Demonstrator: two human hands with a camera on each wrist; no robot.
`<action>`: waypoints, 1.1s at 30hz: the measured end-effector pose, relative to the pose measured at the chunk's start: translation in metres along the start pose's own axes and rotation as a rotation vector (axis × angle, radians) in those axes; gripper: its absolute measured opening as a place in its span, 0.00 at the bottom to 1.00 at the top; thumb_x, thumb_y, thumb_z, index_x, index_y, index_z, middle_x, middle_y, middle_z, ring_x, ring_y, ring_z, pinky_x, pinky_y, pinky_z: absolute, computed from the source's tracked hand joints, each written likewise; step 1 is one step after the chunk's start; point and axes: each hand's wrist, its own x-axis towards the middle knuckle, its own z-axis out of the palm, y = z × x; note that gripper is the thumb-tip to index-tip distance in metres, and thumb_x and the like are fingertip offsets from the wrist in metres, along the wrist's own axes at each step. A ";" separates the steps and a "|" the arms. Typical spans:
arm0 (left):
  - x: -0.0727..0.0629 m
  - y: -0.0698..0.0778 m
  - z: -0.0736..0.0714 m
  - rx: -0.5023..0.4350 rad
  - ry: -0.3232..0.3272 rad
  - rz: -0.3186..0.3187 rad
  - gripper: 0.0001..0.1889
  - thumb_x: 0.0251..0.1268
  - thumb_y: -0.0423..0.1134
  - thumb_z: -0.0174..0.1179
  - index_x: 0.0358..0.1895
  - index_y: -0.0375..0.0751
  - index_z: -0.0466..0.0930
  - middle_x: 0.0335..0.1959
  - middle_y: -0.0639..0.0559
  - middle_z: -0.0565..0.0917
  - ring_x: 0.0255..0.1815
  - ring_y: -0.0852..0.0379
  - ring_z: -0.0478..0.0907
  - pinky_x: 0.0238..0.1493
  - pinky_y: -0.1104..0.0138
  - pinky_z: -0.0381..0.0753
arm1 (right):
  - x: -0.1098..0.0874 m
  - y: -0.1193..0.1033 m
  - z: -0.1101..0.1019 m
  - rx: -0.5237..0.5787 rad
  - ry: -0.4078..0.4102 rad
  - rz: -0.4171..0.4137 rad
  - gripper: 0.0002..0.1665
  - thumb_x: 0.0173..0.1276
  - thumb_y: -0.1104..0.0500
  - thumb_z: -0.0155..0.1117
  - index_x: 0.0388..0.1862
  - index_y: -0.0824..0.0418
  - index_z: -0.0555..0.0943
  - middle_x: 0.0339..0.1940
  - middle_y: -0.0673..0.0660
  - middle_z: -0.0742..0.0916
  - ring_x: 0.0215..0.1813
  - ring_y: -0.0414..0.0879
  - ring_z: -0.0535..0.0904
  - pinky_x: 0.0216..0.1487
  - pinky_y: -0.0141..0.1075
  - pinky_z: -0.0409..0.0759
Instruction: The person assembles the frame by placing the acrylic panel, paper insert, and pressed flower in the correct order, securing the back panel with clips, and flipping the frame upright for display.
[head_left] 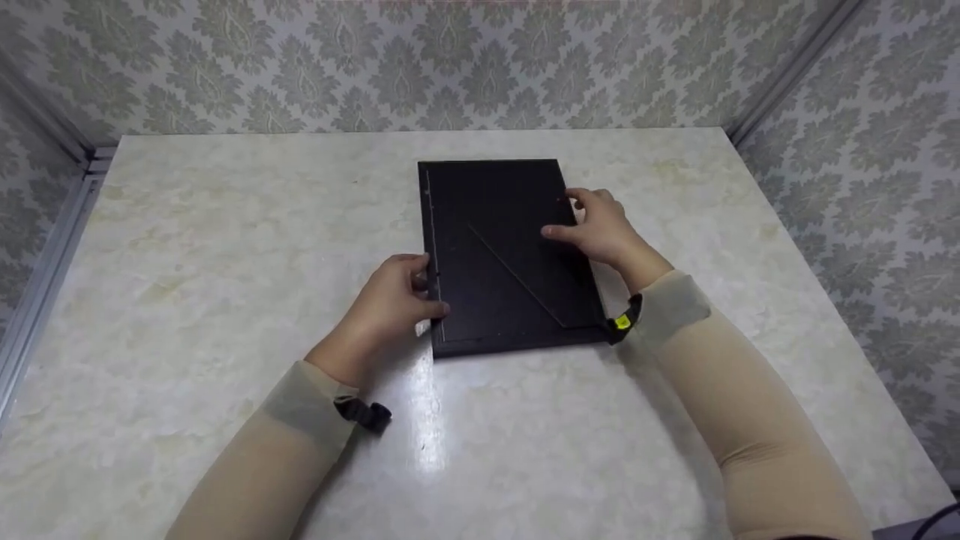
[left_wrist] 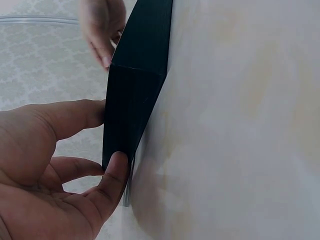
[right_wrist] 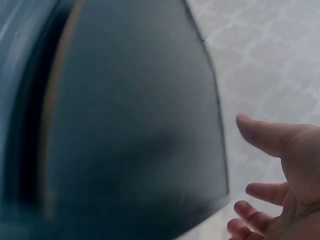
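A black picture frame (head_left: 487,202) lies on the table, its back up, with small tabs along the edges and a diagonal-edged flap (head_left: 570,292) at the lower right. My left hand (head_left: 390,304) pinches its left edge near the bottom, thumb on the back. In the left wrist view the left hand (left_wrist: 65,165) has thumb and fingers on either side of the frame's dark side wall (left_wrist: 125,105). At the right edge is my right hand (head_left: 600,225), its thumb stretched over the back. The right wrist view shows that hand (right_wrist: 280,185) apart from the frame (right_wrist: 140,110), fingers spread.
The frame rests on a pale marbled table (head_left: 225,225). Patterned wallpaper panels (head_left: 397,67) stand behind the table and to both sides. Each wrist carries a dark strap, and a cable (head_left: 937,517) shows at the lower right corner.
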 end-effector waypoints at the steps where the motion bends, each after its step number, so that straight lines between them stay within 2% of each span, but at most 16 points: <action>1: 0.000 0.000 0.000 0.007 0.001 0.000 0.48 0.69 0.29 0.77 0.87 0.23 0.60 0.85 0.28 0.66 0.77 0.35 0.83 0.75 0.53 0.88 | 0.002 0.004 -0.001 -0.010 -0.003 0.005 0.56 0.78 0.41 0.76 0.94 0.59 0.61 0.85 0.70 0.71 0.85 0.67 0.65 0.86 0.62 0.68; 7: 0.002 -0.001 -0.001 0.036 0.002 -0.009 0.48 0.70 0.30 0.76 0.88 0.24 0.59 0.86 0.28 0.65 0.78 0.35 0.81 0.77 0.51 0.86 | 0.006 0.019 0.002 0.051 -0.056 0.011 0.59 0.76 0.42 0.80 0.95 0.55 0.60 0.85 0.72 0.70 0.83 0.67 0.70 0.87 0.60 0.71; 13: 0.003 0.001 -0.002 0.028 0.001 -0.010 0.48 0.70 0.29 0.76 0.87 0.23 0.59 0.85 0.28 0.66 0.78 0.34 0.82 0.76 0.51 0.87 | 0.009 0.020 0.004 0.115 -0.070 0.007 0.59 0.74 0.49 0.83 0.95 0.53 0.61 0.83 0.72 0.72 0.78 0.66 0.74 0.82 0.59 0.75; 17: 0.002 0.000 -0.002 0.061 0.010 -0.017 0.48 0.70 0.31 0.76 0.88 0.25 0.59 0.87 0.30 0.65 0.78 0.35 0.82 0.77 0.49 0.86 | 0.011 0.021 0.006 0.157 -0.085 0.001 0.58 0.75 0.53 0.83 0.95 0.54 0.60 0.82 0.72 0.72 0.76 0.64 0.75 0.79 0.56 0.76; 20: 0.002 0.000 -0.002 0.100 0.016 -0.022 0.48 0.70 0.33 0.77 0.88 0.27 0.60 0.89 0.32 0.64 0.77 0.36 0.82 0.77 0.48 0.85 | 0.012 0.022 0.005 0.153 -0.094 0.002 0.57 0.75 0.54 0.83 0.94 0.55 0.61 0.80 0.72 0.73 0.74 0.63 0.74 0.77 0.55 0.76; 26: 0.003 0.001 -0.001 0.099 0.021 -0.010 0.48 0.69 0.32 0.77 0.87 0.25 0.61 0.88 0.30 0.65 0.75 0.36 0.83 0.76 0.49 0.86 | 0.013 0.025 0.002 0.116 -0.108 -0.014 0.55 0.75 0.51 0.83 0.93 0.54 0.63 0.78 0.72 0.72 0.72 0.62 0.73 0.77 0.54 0.73; 33: 0.003 0.001 -0.002 0.086 0.017 -0.018 0.48 0.69 0.31 0.77 0.87 0.25 0.61 0.88 0.31 0.65 0.76 0.36 0.83 0.76 0.50 0.86 | 0.014 0.024 -0.002 0.058 -0.136 -0.014 0.56 0.76 0.47 0.82 0.93 0.52 0.62 0.78 0.72 0.71 0.73 0.63 0.70 0.82 0.57 0.69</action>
